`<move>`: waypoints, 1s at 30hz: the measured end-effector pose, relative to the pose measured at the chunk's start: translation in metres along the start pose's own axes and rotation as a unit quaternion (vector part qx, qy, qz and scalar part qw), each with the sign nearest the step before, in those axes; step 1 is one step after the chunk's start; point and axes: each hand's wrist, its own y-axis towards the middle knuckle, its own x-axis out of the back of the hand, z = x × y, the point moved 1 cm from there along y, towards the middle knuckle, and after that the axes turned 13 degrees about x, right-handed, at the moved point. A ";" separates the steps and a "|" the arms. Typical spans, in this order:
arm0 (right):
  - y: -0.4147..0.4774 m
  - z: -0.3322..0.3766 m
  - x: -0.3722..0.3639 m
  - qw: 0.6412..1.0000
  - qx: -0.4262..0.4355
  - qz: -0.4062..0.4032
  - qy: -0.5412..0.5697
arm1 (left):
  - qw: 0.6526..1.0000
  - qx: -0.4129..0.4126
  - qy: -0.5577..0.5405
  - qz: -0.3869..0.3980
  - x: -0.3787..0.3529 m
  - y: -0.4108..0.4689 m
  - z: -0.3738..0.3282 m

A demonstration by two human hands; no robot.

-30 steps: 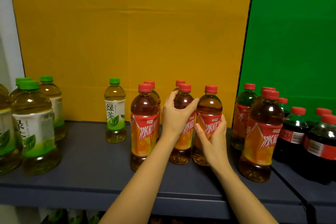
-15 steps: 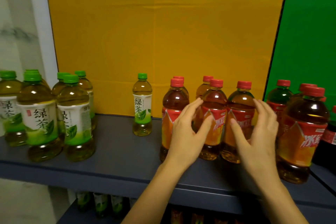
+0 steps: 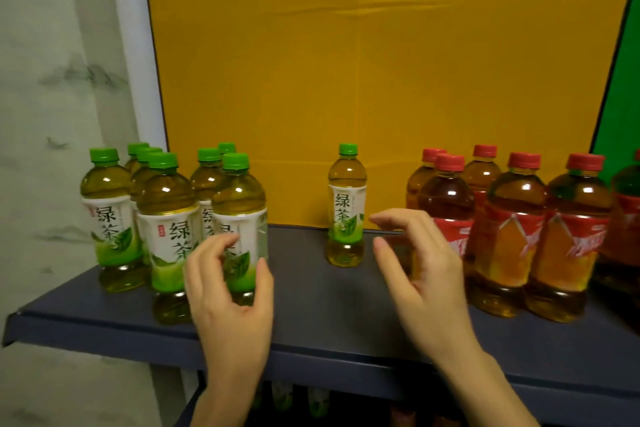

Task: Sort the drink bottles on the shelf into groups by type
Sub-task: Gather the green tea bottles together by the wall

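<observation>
Hands open, empty: left hand (image 3: 230,291), right hand (image 3: 420,274) above dark shelf (image 3: 311,315); yellow backdrop (image 3: 363,80).

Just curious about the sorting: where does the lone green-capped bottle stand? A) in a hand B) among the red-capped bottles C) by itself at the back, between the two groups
C: the lone green-capped bottle stands apart at the back of the shelf, touched by neither hand.

We saw green-capped bottles (image 3: 239,218) with white-and-green leaf labels by our left hand (image 3: 230,291), red-capped amber bottles (image 3: 512,232) with red-orange labels beyond our right hand (image 3: 424,274), dark blue-grey shelf (image 3: 311,291), yellow backdrop (image 3: 363,80).
</observation>
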 end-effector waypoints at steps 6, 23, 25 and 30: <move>0.017 -0.043 -0.069 0.989 -0.142 0.040 -0.028 | 0.980 0.124 0.056 0.146 0.009 0.019 0.043; 0.018 -0.120 -0.122 0.943 -0.326 0.021 -0.062 | 0.933 0.127 0.036 0.334 -0.011 0.041 0.070; 0.017 -0.119 -0.120 0.945 -0.320 0.019 -0.061 | 0.932 0.117 0.038 0.341 -0.024 0.043 0.068; 0.013 -0.116 -0.115 0.948 -0.310 0.012 -0.074 | 0.931 0.101 0.067 0.345 -0.062 0.051 0.058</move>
